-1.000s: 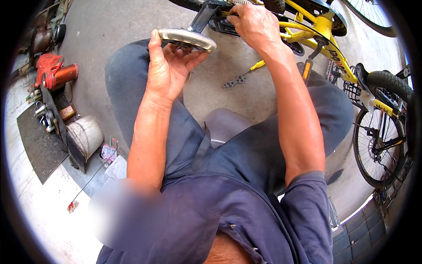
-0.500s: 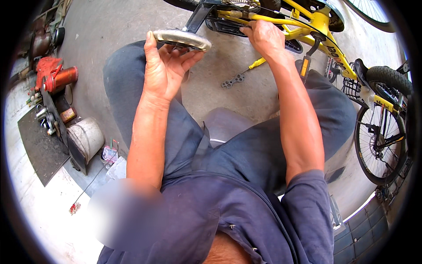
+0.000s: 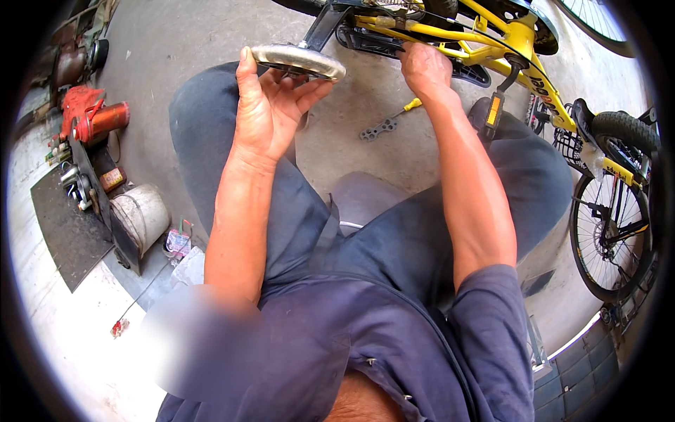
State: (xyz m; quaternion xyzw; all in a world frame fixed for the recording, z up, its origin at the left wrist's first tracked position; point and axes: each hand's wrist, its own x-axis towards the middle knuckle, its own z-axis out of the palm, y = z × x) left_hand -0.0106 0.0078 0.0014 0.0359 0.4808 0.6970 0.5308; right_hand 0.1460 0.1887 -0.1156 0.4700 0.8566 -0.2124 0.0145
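My left hand holds a small training wheel with a silvery rim, thumb at its left edge and fingers underneath. A black bracket runs up from the wheel to the yellow bicycle. Just below the yellow frame tubes, beside the black chain guard, is my right hand. Its fingers are curled in and mostly hidden, so what they grip cannot be made out. On the floor between my knees lies a flat grey multi-hole wrench, near a yellow-handled screwdriver.
The bicycle's pedal hangs close to my right forearm. Another bicycle's wheel stands at the right. A red-orange cylinder, a dirty white bucket and a dark mat are at the left.
My right hand has slid from the yellow tube to below it, fingers now curled more. The left hand keeps its hold on the training wheel. The whole view has shifted slightly.
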